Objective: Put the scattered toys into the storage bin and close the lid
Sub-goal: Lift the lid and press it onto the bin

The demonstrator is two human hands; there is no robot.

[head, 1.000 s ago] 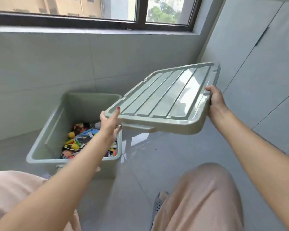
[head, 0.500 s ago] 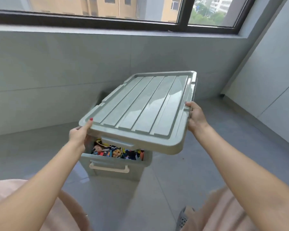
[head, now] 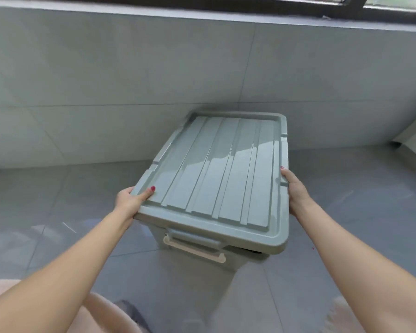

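Fingers of our left hand (head: 130,201) and right hand (head: 294,188) clasp the lid's (head: 216,174) side edges over the bin (head: 202,258); we should square corners, then press evenly.

Lid (head: 222,174) over bin (head: 202,257), perhaps not seated; wall (head: 130,80) behind.

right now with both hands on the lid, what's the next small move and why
Probably press the lid straight down. It covers the bin, but a dark gap shows under its near right corner, so it may not be seated. Left hand and right hand already grip opposite edges.
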